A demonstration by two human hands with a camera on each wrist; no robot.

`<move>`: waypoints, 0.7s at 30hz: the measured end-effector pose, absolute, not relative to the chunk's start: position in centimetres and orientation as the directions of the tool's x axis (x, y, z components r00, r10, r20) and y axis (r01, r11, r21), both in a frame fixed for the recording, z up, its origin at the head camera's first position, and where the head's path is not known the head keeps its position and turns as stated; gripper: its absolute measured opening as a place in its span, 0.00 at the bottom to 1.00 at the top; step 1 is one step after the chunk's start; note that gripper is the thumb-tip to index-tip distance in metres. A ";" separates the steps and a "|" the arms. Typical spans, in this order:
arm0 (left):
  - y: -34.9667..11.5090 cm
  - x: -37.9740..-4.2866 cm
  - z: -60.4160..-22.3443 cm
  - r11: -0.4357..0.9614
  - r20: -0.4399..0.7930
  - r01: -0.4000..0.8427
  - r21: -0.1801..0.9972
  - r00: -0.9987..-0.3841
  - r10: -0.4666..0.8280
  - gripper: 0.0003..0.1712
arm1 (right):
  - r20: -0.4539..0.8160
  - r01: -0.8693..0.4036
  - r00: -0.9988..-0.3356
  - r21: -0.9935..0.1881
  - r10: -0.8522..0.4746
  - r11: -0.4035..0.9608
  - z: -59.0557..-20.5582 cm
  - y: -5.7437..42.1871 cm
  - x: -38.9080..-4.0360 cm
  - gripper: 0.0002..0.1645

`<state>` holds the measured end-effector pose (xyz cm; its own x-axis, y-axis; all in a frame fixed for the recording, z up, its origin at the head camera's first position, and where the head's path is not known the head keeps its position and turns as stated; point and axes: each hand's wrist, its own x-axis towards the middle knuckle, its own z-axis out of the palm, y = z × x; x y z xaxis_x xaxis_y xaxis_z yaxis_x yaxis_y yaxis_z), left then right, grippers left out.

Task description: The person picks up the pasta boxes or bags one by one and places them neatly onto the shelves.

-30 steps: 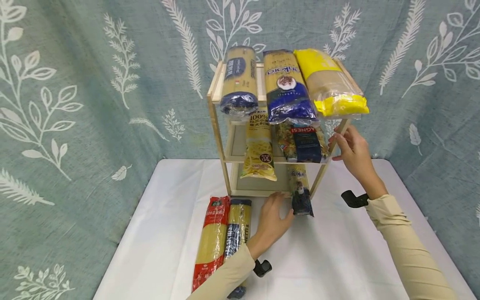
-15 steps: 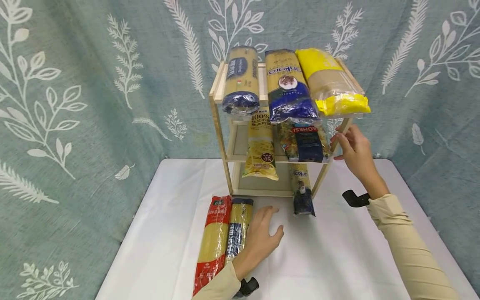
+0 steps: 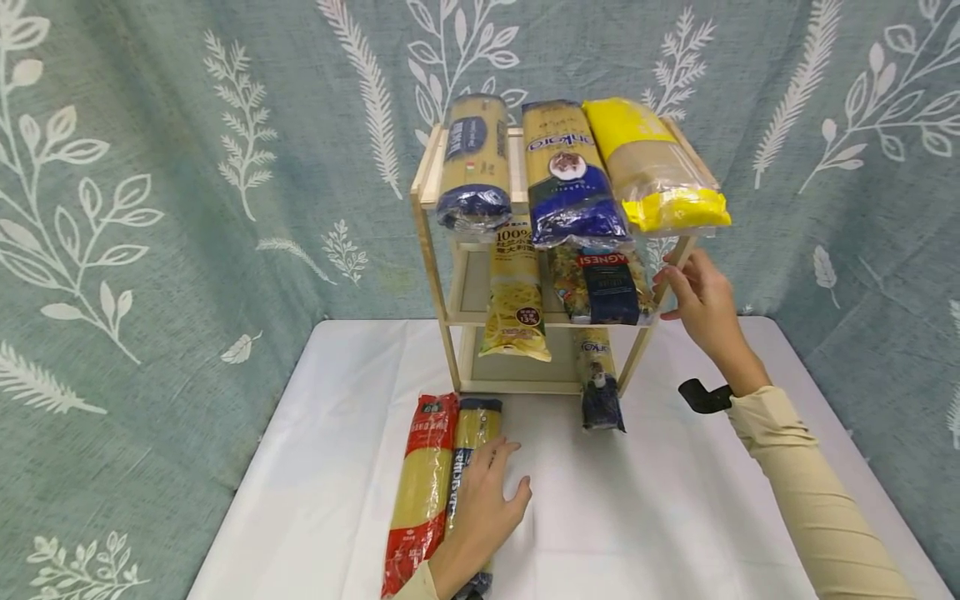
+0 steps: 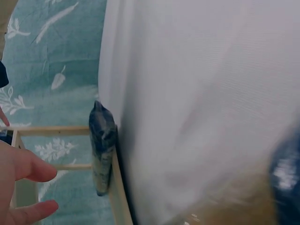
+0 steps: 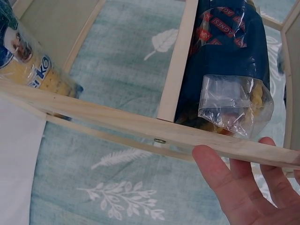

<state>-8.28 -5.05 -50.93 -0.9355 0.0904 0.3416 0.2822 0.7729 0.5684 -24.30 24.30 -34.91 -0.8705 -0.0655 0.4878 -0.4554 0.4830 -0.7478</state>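
Observation:
My left hand, fingers spread and slightly bent, is over a blue-banded pack of spaghetti lying on the table, overlapping it in the head view. Beside that pack, to its left, lies a red-ended pack of long pasta. In the left wrist view, thumb and finger stand apart with nothing between them. My right hand holds the right front post of a wooden shelf rack, near its middle tier. In the right wrist view, the thumb and fingers lie along the post.
On the rack's top are a blue-ended spaghetti pack, an Ankara pack and a yellow-ended pack. The middle tier bears a yellow noodle pack and an Agnesi pasta bag. Another Ankara pack juts from the bottom tier.
My left hand has moved away from the Ankara pack on the bottom tier, left and toward me, to over the blue-banded spaghetti pack. My right hand stays on the post.

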 end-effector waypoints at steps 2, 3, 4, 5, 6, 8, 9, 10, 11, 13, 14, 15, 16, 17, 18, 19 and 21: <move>-5.5 -8.0 -51.1 0.784 0.341 0.266 0.561 -0.937 0.074 0.25 | 0.489 -0.457 -0.870 -0.747 -0.065 0.483 -34.8 24.2 -24.2 0.17; -5.6 -7.8 -51.2 0.790 0.342 0.260 0.556 -0.937 0.068 0.25 | 0.491 -0.458 -0.869 -0.747 -0.065 0.482 -34.8 24.2 -24.2 0.17; -5.8 -7.7 -51.3 0.797 0.344 0.254 0.548 -0.937 0.062 0.25 | 0.491 -0.459 -0.869 -0.748 -0.066 0.480 -34.8 24.2 -24.2 0.17; -6.0 -7.6 -51.4 0.802 0.344 0.248 0.543 -0.937 0.057 0.24 | 0.492 -0.460 -0.868 -0.747 -0.066 0.479 -34.7 24.1 -24.1 0.17; -6.1 -7.5 -51.5 0.805 0.343 0.243 0.541 -0.938 0.052 0.24 | 0.493 -0.462 -0.868 -0.747 -0.068 0.478 -34.7 24.1 -24.1 0.17; -6.4 -7.3 -51.7 0.812 0.334 0.227 0.538 -0.942 0.042 0.24 | 0.492 -0.463 -0.868 -0.750 -0.069 0.473 -34.8 24.1 -24.2 0.18; -6.6 -7.2 -51.8 0.816 0.327 0.215 0.537 -0.945 0.034 0.25 | 0.491 -0.463 -0.868 -0.750 -0.070 0.472 -34.8 24.1 -24.2 0.18; -6.7 -7.1 -51.9 0.820 0.318 0.202 0.536 -0.948 0.026 0.25 | 0.490 -0.462 -0.869 -0.751 -0.071 0.472 -34.9 24.1 -24.3 0.18; -6.9 -6.9 -52.0 0.822 0.308 0.190 0.537 -0.951 0.019 0.25 | 0.489 -0.462 -0.869 -0.751 -0.072 0.472 -34.9 24.1 -24.3 0.18; -7.2 -6.6 -52.2 0.830 0.284 0.165 0.533 -0.959 0.008 0.27 | 0.486 -0.458 -0.871 -0.751 -0.071 0.475 -34.9 24.1 -24.4 0.18; -7.3 -6.5 -52.3 0.832 0.272 0.153 0.533 -0.962 0.003 0.27 | 0.485 -0.457 -0.871 -0.751 -0.070 0.477 -34.9 24.1 -24.4 0.18; -7.4 -6.4 -52.5 0.837 0.260 0.143 0.527 -0.965 0.001 0.28 | 0.485 -0.456 -0.872 -0.750 -0.069 0.479 -34.9 24.1 -24.4 0.18; -7.5 -6.3 -52.7 0.841 0.246 0.132 0.525 -0.969 -0.001 0.29 | 0.485 -0.455 -0.872 -0.749 -0.069 0.481 -34.9 24.1 -24.4 0.18; -7.6 -6.1 -52.8 0.844 0.233 0.122 0.522 -0.972 -0.003 0.30 | 0.485 -0.455 -0.872 -0.749 -0.069 0.482 -34.9 24.1 -24.4 0.18; -7.7 -6.0 -53.0 0.846 0.215 0.111 0.521 -0.977 -0.005 0.31 | 0.486 -0.456 -0.871 -0.749 -0.069 0.481 -34.9 24.2 -24.4 0.18; -7.8 -5.8 -53.2 0.849 0.191 0.096 0.520 -0.982 -0.006 0.33 | 0.487 -0.457 -0.870 -0.748 -0.068 0.482 -34.9 24.2 -24.3 0.18; -7.8 -5.5 -53.7 0.862 0.132 0.061 0.504 -0.991 -0.008 0.36 | 0.489 -0.458 -0.870 -0.748 -0.068 0.481 -34.8 24.2 -24.3 0.18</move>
<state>-5.50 -7.85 -53.67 -0.9912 -0.0076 0.1323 0.0606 0.8618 0.5036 -24.31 24.22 -34.83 -0.8696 -0.0679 0.4891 -0.4581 0.4809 -0.7476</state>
